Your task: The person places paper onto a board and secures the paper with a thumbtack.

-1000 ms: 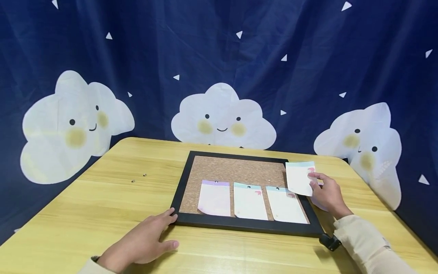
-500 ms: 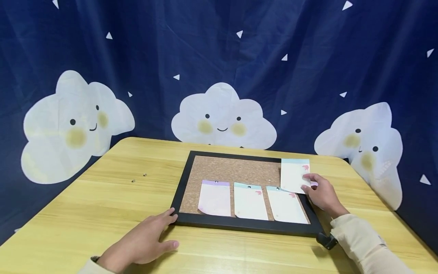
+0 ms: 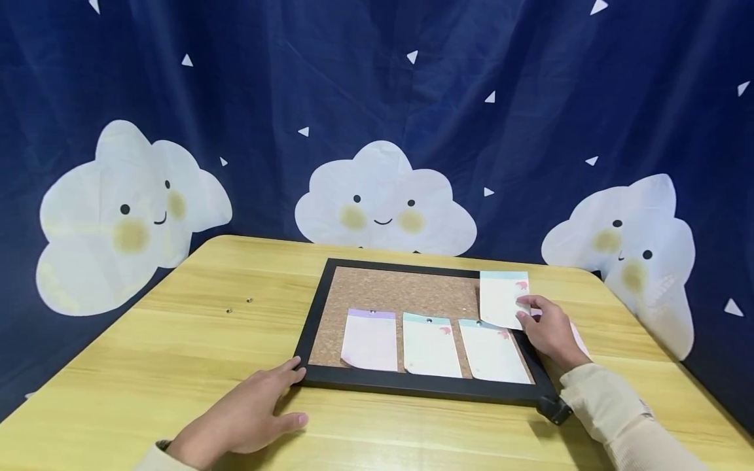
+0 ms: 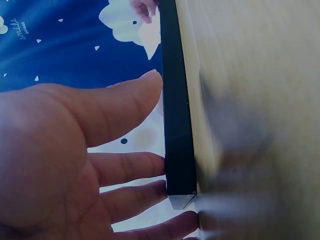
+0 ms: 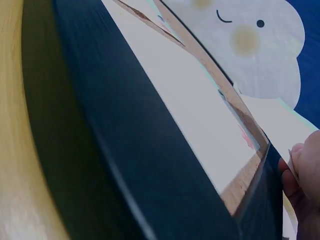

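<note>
Between thumb and fingers of the right hand sits a note

Held note: right edge partly covered by the right hand; pink print too small to make out.
Pale sheet: largely hidden behind the right hand.
Black frame: upper right corner concealed by the note.
Small objects, two, on the table: too small to identify.
Left hand: cut off by left and bottom edges, left wrist view.
Dark patch: blurred, same view.
</note>
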The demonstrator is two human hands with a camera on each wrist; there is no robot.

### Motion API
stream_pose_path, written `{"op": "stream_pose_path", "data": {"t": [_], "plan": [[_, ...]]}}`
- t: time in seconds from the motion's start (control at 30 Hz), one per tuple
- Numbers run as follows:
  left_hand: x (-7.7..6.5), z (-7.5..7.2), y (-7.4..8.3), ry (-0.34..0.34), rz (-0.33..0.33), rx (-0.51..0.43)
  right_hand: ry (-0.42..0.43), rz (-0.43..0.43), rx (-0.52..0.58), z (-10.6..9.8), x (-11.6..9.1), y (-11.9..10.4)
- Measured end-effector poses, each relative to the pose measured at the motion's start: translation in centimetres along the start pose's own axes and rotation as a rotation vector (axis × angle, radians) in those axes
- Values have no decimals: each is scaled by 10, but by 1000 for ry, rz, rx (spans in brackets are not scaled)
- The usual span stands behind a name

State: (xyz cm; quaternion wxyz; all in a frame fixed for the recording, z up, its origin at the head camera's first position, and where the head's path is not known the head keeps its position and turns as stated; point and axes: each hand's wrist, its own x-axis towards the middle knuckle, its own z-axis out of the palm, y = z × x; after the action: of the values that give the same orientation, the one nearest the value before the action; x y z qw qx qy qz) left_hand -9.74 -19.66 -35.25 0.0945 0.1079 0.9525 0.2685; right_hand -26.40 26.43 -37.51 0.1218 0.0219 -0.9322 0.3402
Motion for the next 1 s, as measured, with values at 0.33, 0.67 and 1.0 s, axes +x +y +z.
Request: {"op": "stream_pose_path", "data": {"t": [0.33,0.67,1.0], "plan": [[-1,-1,0,-3,4,-2,59,0,-7,9,5,-4],[-1,-2,1,-11,-9,-5,25,31,10,13,10,-10],[-2,-3,0,-13,-3,-5,-124,25,-80,23,18,-11]]}}
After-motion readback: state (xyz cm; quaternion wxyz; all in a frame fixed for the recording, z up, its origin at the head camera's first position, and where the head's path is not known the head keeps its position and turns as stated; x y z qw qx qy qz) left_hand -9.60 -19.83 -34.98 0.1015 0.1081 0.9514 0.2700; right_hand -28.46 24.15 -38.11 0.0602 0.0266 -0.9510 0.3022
